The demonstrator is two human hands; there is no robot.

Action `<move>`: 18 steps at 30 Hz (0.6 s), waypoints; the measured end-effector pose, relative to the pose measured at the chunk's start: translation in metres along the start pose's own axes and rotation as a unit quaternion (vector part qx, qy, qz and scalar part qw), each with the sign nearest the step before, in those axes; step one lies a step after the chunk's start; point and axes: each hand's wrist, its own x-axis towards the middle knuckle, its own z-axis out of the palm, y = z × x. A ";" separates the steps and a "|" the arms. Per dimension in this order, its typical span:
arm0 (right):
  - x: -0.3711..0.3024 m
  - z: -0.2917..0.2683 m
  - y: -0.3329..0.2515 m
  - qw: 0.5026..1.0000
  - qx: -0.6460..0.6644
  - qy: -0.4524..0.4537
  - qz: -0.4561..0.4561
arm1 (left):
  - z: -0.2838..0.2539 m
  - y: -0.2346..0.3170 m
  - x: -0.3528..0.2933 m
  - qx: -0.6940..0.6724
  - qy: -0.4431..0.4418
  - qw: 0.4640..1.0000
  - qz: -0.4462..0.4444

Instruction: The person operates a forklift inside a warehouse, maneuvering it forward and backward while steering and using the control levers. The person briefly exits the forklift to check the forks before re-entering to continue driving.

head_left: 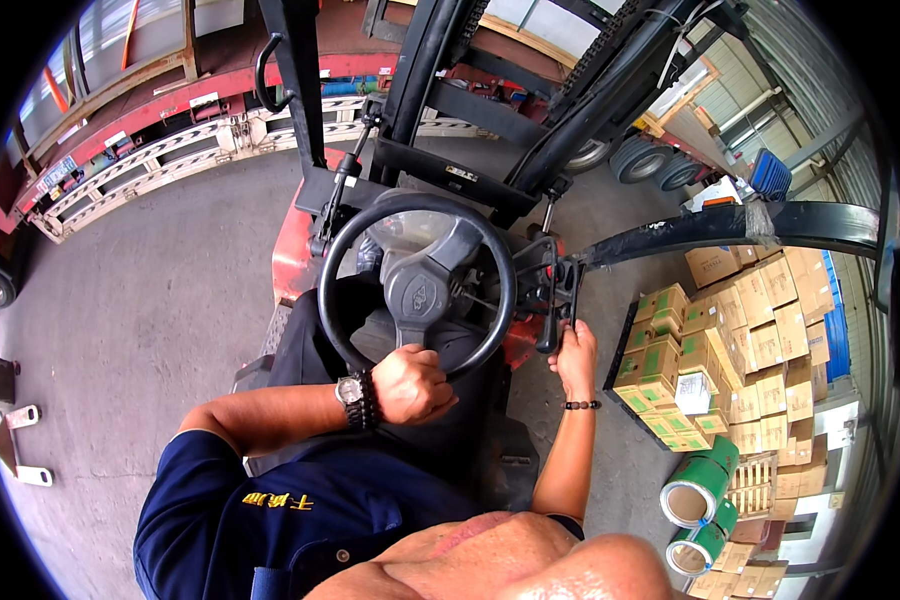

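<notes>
I sit at the controls of a forklift with a black steering wheel (510,270). My left hand (413,385) is closed at the wheel's lower rim, over its bottom spoke; the fingers curl down, and whatever part they wrap is hidden beneath them. To the right of the wheel stands a group of black control levers (550,300). My right hand (574,357) has its fingers closed around the lower part of the outermost lever, with the palm side partly hidden.
Ahead rises the forklift mast (410,100). Beyond it, a red flatbed truck (150,100) with a white side rail (160,160) spans the far left. Stacked cartons (655,365) and green rolls (705,480) stand at right. Another truck's wheels (640,160) show far right.
</notes>
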 end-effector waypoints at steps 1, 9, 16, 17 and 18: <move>0.001 0.000 0.001 1.000 0.000 0.000 -0.001 | 0.000 -0.001 0.000 0.000 0.002 1.000 0.001; -0.005 0.003 -0.012 1.000 -0.014 0.007 0.012 | 0.004 0.001 -0.005 -0.009 0.009 1.000 -0.006; -0.005 0.004 -0.001 1.000 0.003 0.003 0.004 | 0.004 0.001 -0.004 -0.007 0.014 1.000 -0.002; -0.008 0.006 0.004 1.000 0.011 0.001 0.008 | 0.005 0.001 -0.004 -0.008 0.015 1.000 -0.003; -0.010 0.007 0.008 1.000 0.018 -0.002 0.012 | 0.006 0.001 -0.004 -0.010 0.015 1.000 -0.005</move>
